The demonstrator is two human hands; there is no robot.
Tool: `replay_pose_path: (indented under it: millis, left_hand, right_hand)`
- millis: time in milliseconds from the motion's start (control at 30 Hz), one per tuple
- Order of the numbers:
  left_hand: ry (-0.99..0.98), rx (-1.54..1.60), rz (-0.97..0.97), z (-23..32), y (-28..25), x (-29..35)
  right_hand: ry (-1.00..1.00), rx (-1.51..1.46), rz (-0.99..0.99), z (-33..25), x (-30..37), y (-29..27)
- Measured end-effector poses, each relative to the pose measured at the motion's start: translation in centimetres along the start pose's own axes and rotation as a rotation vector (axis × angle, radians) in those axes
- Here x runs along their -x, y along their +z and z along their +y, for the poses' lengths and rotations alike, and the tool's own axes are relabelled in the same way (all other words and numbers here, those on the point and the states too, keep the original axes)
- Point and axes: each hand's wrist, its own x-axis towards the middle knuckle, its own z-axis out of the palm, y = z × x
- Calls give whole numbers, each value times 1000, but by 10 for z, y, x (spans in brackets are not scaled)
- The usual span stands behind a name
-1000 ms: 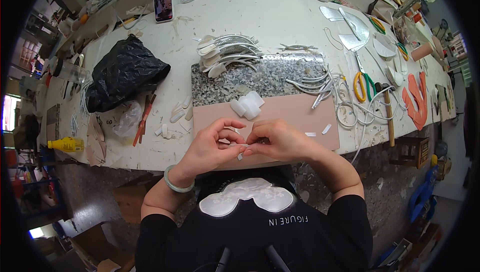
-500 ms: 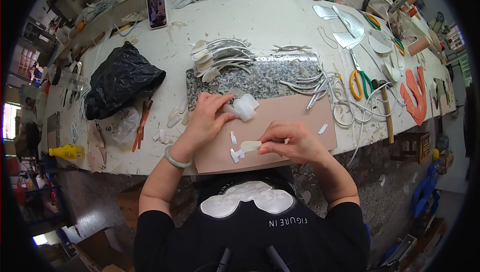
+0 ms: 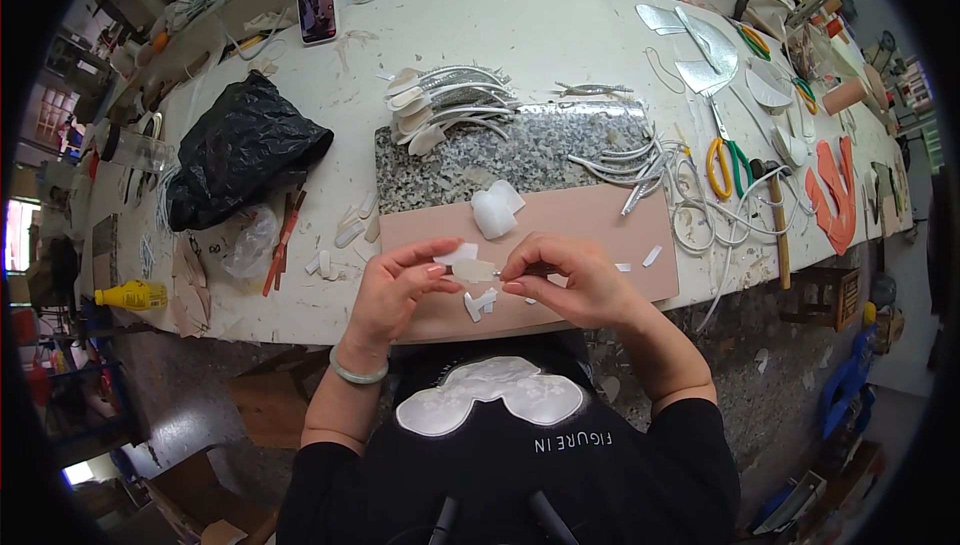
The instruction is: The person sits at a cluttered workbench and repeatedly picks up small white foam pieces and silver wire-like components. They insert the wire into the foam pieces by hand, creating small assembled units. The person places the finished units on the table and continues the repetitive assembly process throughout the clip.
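My left hand [image 3: 396, 287] pinches a thin white translucent piece [image 3: 457, 256] between thumb and fingers. Against it lies the rounded end of a small cream piece [image 3: 474, 271]. My right hand [image 3: 566, 277] closes on the other end of this cream piece, mostly hidden by the fingers. Both hands are above a pinkish-tan board [image 3: 425, 230]. Just beyond them on the board rests a small stack of rounded white translucent pieces [image 3: 494, 211]. Small white strips [image 3: 480, 304] lie under the hands, with others [image 3: 652, 256] near the board's right side.
A speckled stone slab [image 3: 540, 150] adjoins the board, with silvery cord-like strips [image 3: 455, 105] on its far left and more [image 3: 630, 165] on its right. Scissors [image 3: 722, 160] and a hammer [image 3: 775, 225] lie to the right. A black plastic bag [image 3: 245, 150] sits left; a phone [image 3: 317, 2] stands behind.
My left hand has come away from the white stack nearer to me, carrying one white piece. My right hand has raised the cream piece slightly, and the two pieces now meet.
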Motion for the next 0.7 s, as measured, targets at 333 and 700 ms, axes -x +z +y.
replay_pose_path:
  millis: [333,700]
  left_hand:
    - [32,76,54,2,21,5]
    - [74,-6,-65,5,23,13]
  right_hand:
    - [11,-190,80,-10,4,6]
    - [8,-174,82,-3,-3,6]
